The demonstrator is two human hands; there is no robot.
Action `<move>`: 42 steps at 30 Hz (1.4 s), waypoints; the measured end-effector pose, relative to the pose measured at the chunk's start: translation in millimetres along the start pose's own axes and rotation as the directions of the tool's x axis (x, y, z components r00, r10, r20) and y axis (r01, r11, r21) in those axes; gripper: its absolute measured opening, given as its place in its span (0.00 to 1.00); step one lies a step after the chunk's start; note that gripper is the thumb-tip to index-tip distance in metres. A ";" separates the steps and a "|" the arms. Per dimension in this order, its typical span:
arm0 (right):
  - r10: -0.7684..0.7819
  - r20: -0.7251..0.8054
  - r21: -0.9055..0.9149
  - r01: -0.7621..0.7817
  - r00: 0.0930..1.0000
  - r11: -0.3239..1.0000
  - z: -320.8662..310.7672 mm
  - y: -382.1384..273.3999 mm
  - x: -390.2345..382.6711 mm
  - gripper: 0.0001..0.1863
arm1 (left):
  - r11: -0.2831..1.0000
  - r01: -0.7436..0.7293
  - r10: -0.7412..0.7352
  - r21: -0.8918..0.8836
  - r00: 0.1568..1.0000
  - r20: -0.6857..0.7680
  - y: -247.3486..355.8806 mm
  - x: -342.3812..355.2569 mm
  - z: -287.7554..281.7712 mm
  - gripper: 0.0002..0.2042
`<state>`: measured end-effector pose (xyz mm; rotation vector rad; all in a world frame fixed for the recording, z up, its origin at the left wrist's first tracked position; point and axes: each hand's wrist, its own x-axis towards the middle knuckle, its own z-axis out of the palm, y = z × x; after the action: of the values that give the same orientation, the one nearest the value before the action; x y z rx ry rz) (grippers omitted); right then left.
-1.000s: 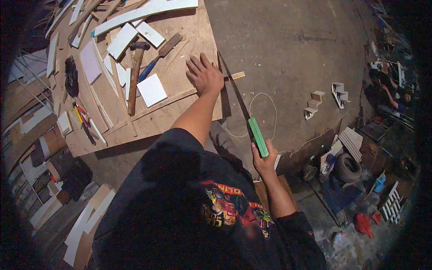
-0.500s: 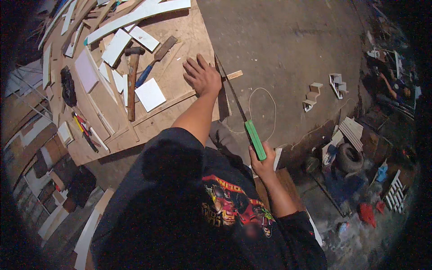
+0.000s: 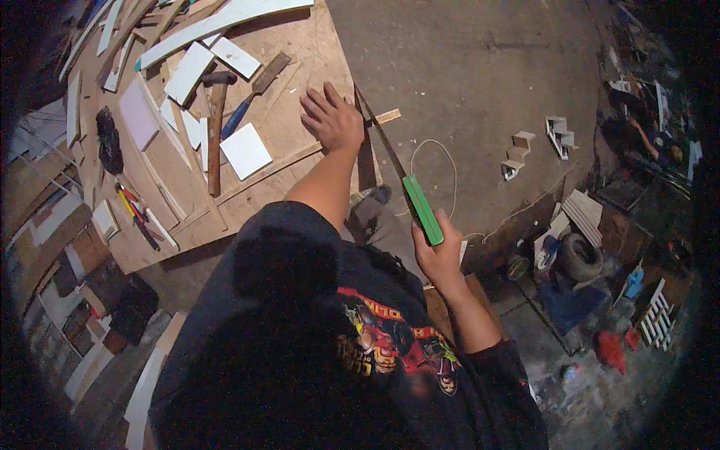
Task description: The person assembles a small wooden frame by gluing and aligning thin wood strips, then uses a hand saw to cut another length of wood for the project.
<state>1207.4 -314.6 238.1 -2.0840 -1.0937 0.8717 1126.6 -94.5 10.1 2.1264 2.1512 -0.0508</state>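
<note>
My left hand lies flat with its fingers spread at the table's right edge, palm down. Beneath it runs a thin wooden strip, whose end juts out past the edge. My right hand is wrapped round the green handle of a handsaw. The saw's narrow dark blade slants up and away, crossing the strip just beyond the table edge. On the table, left of my left hand, are a hammer, a blue-handled chisel and a white square board.
White boards and strips cover the far left of the table. Pliers lie near its front left corner. Across the floor, a loop of cord curves beside the saw. Two small stepped pieces and a tyre sit farther right.
My right hand has pushed the saw forward, up along the blade's line. My left hand keeps its place on the strip, while the whole view has shifted slightly.
</note>
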 end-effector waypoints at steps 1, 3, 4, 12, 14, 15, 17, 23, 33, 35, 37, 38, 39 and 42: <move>0.018 0.001 0.024 -0.018 1.000 1.000 -0.7 0.1 1.5 0.09 | 1.000 -0.001 0.001 -0.022 1.000 -0.019 -0.1 0.1 1.4 0.33; 0.019 0.007 0.017 -0.019 1.000 1.000 -7.7 1.6 -19.2 0.09 | 1.000 0.006 -0.007 -0.025 1.000 -0.014 1.2 -1.2 2.7 0.32; 0.021 0.010 0.006 -0.021 1.000 1.000 -11.4 2.6 -24.5 0.10 | 0.999 0.011 -0.012 -0.032 1.000 -0.007 3.2 -1.3 3.1 0.32; 0.093 0.090 0.047 -0.097 0.992 0.994 -7.7 -3.0 -3.9 0.09 | 0.999 0.000 -0.002 -0.038 0.999 -0.045 2.1 2.0 1.2 0.31; 0.067 0.130 0.050 -0.074 0.989 0.996 -8.8 7.1 -9.6 0.12 | 1.000 0.013 -0.014 -0.017 0.997 -0.072 -1.1 1.5 4.8 0.31; 0.077 0.133 0.027 -0.081 0.988 0.996 -3.3 8.7 -6.5 0.12 | 1.000 0.021 -0.021 -0.003 0.996 -0.085 -2.9 1.0 5.7 0.31; 0.096 0.123 0.000 -0.097 0.988 0.995 8.3 6.9 9.6 0.13 | 1.000 0.016 -0.016 0.004 0.996 -0.092 0.9 -0.1 7.6 0.30; 0.004 0.032 0.056 -0.005 0.999 0.998 4.0 -0.9 11.0 0.07 | 1.000 0.014 -0.015 -0.003 0.994 -0.107 1.4 3.8 -0.6 0.30; 0.037 0.044 0.044 -0.039 0.998 0.998 4.2 -0.4 14.7 0.06 | 1.000 0.010 -0.008 0.027 0.997 -0.078 1.4 1.6 0.3 0.30; 0.045 0.064 0.074 -0.049 0.997 0.996 3.7 -2.1 18.2 0.06 | 1.000 0.017 -0.016 0.022 0.997 -0.080 1.9 1.3 5.3 0.30; 0.093 0.084 0.002 -0.093 0.992 0.996 24.2 -0.5 47.3 0.07 | 0.999 0.018 -0.014 0.039 0.995 -0.100 0.2 2.6 10.1 0.30; 0.096 0.079 0.000 -0.096 0.992 0.995 27.6 -2.1 55.9 0.07 | 0.999 0.014 -0.010 0.037 0.995 -0.098 2.3 2.8 8.8 0.30; 0.126 0.101 -0.022 -0.125 0.987 0.992 31.3 -3.5 62.9 0.10 | 0.999 0.007 -0.003 0.035 0.996 -0.090 2.2 2.6 7.1 0.30; 0.107 0.112 0.044 -0.113 0.988 0.993 15.9 -5.6 36.3 0.13 | 0.999 0.011 -0.007 0.036 0.995 -0.100 -2.4 2.0 7.7 0.30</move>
<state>1208.4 -277.4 223.4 -2.0915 -1.0091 1.0680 1124.6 -93.4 2.1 2.1834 2.2310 0.0165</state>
